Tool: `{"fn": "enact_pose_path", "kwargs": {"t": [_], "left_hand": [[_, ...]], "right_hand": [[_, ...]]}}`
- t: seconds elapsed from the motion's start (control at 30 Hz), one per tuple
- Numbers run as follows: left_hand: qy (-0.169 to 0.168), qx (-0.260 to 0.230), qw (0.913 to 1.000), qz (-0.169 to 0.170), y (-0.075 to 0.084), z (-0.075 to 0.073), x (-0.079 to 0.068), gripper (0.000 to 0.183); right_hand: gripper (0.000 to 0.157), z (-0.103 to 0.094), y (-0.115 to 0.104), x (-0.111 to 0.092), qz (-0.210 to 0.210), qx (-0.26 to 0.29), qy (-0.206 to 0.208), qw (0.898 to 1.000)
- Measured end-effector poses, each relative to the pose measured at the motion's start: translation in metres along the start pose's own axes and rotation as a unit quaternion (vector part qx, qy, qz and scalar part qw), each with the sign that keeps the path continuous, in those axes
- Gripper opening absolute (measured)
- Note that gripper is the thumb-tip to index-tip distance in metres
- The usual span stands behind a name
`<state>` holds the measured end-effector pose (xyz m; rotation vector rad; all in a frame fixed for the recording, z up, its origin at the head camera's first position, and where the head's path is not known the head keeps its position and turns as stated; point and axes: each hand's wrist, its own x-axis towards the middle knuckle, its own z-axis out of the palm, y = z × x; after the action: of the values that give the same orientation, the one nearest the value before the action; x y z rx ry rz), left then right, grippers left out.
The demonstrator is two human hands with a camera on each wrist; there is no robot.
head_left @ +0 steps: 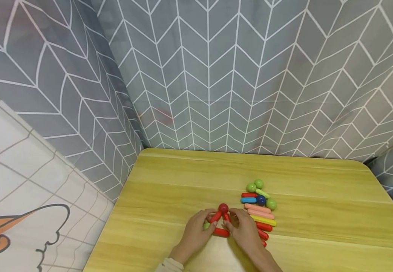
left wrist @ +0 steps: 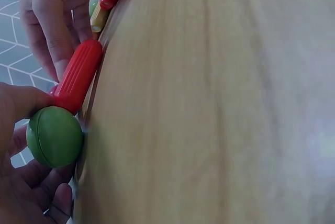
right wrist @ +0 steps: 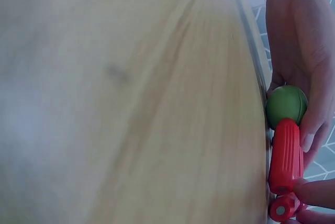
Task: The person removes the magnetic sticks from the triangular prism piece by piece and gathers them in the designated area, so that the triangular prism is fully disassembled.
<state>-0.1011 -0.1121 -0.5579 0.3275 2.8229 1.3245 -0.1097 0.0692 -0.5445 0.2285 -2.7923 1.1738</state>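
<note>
Both hands work at a triangle of red magnetic sticks on the table. At its far corner sits a red ball (head_left: pixel 223 208), and a green ball (head_left: pixel 206 226) is at the left corner. My left hand (head_left: pixel 196 231) holds the green ball, its thumb by the joint with the left red stick (head_left: pixel 215 217). With thumb and fingers, my right hand (head_left: pixel 244 231) pinches the right red stick (head_left: pixel 227 217). The near red stick (head_left: pixel 221 232) runs from the green ball toward the right hand. In the right wrist view, a stick's end (right wrist: pixel 280 210) shows a metal tip.
Right of the hands lie pink sticks (head_left: pixel 261 214), a yellow stick (head_left: pixel 263 221), more red sticks (head_left: pixel 263 226), a blue stick (head_left: pixel 248 200), a dark blue ball (head_left: pixel 261 200) and several green balls (head_left: pixel 251 187). A patterned curtain (head_left: pixel 216 75) hangs behind the wooden table (head_left: pixel 319 196).
</note>
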Motion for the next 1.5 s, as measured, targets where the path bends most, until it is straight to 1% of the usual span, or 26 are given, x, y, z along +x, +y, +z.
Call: {"fn": "enact_pose_path", "kwargs": {"t": [0.23,0.43,0.57,0.7,0.9,1.03,1.17,1.27,1.37,1.5], "left_hand": [[0.003,0.007,1.0000,0.003,0.0003,0.0006,0.0001,0.038],[0.005,0.010,0.9999,0.002,-0.0002,0.0012,-0.0008,0.038],[0.005,0.010,0.9999,0.005,-0.0015,0.0022,-0.0012,0.038],[0.005,0.003,1.0000,0.005,-0.0022,0.0025,-0.0013,0.038],[0.005,-0.003,1.0000,0.008,-0.0026,0.0027,-0.0020,0.035],[0.006,-0.004,0.9999,0.013,-0.0033,0.0033,-0.0018,0.035],[0.011,-0.001,0.9998,0.017,-0.0044,0.0041,-0.0011,0.035],[0.014,0.001,0.9997,0.019,-0.0044,0.0043,-0.0009,0.034],[0.014,0.002,0.9997,0.018,-0.0036,0.0039,-0.0008,0.034],[0.014,0.006,0.9997,0.018,-0.0024,0.0027,-0.0001,0.034]], "right_hand": [[0.037,0.0036,-0.0005,-0.0016,-0.003,-0.020,0.004,1.000],[0.033,0.0083,0.0010,-0.0013,-0.007,-0.037,0.015,0.999],[0.030,0.0099,0.0018,-0.0011,-0.002,-0.033,0.018,0.999],[0.026,0.0102,0.0028,-0.0008,-0.007,-0.023,0.018,1.000],[0.025,0.0086,0.0038,-0.0007,-0.009,-0.016,0.013,1.000],[0.024,0.0068,0.0042,0.0004,0.002,0.001,0.005,1.000],[0.025,0.0056,0.0053,0.0012,0.030,0.047,-0.003,0.998],[0.026,0.0062,0.0067,0.0009,0.047,0.071,-0.003,0.996],[0.026,0.0076,0.0081,0.0001,0.057,0.080,0.011,0.995],[0.025,0.0100,0.0083,-0.0013,0.072,0.111,0.047,0.990]]}}
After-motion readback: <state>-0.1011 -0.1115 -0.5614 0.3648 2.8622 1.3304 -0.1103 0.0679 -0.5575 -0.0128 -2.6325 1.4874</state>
